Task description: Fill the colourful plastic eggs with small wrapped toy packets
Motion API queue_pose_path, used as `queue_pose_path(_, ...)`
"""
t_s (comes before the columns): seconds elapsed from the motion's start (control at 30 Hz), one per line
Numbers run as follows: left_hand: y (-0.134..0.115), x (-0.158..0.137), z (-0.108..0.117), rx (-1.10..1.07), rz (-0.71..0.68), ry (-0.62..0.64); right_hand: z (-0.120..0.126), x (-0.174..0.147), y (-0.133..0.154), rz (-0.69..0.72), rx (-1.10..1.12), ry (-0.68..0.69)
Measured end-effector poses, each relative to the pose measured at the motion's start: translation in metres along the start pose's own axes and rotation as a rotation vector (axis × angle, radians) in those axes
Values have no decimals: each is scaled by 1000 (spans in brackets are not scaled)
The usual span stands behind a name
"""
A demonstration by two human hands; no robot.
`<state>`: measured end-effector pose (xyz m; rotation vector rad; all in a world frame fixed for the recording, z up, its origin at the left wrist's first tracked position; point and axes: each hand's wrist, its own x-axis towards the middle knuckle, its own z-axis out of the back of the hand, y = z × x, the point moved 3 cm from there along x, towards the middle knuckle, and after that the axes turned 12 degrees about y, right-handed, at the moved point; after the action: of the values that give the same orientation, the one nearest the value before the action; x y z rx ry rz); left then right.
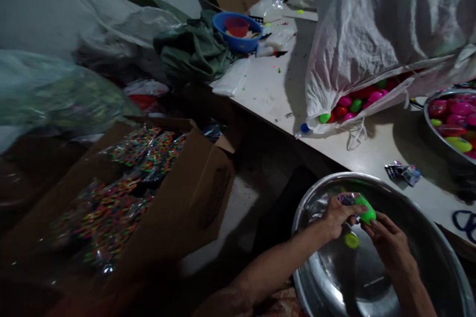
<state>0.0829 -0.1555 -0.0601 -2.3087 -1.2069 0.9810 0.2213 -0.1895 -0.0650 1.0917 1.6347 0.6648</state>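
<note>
Over a large shiny metal basin (323,267), my two hands meet at a bright green plastic egg (367,211). My left hand (336,217) pinches its left side, and a small clear packet with purple print (348,199) shows by the same fingers. Whether the packet is inside the egg or beside it, I cannot tell. From the right, my right hand (390,243) closes its fingertips on the egg's lower end. A small yellow plastic piece (351,240) shows below my hands, within the basin.
A white sack (357,29) of colourful plastic eggs lies on the white table (260,79), near a metal bowl (427,119) of eggs. Small packets (403,173) and blue-handled scissors (464,223) lie nearer. A cardboard box (193,198) of bagged colourful pieces stands left; a blue basin (219,22) sits behind.
</note>
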Motion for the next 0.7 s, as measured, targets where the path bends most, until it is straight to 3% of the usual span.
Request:
queue_pose_path(0.1,1,-2,3,72,12,16,-6,-7,0,25,-160,-88)
queue_pose_path(0.23,-8,-9,3,115,43,41,-16,-19,9,184,-441,-210)
queue_pose_path(0.43,-15,-12,-3,72,-4,113,-26,-15,13,147,-292,-131)
queue_pose_path(0.57,-13,-12,-4,74,9,90,-33,-19,23,348,-442,-242)
queue_pose_path(0.7,-21,-9,-4,102,14,156,-36,-23,26,327,-485,-218)
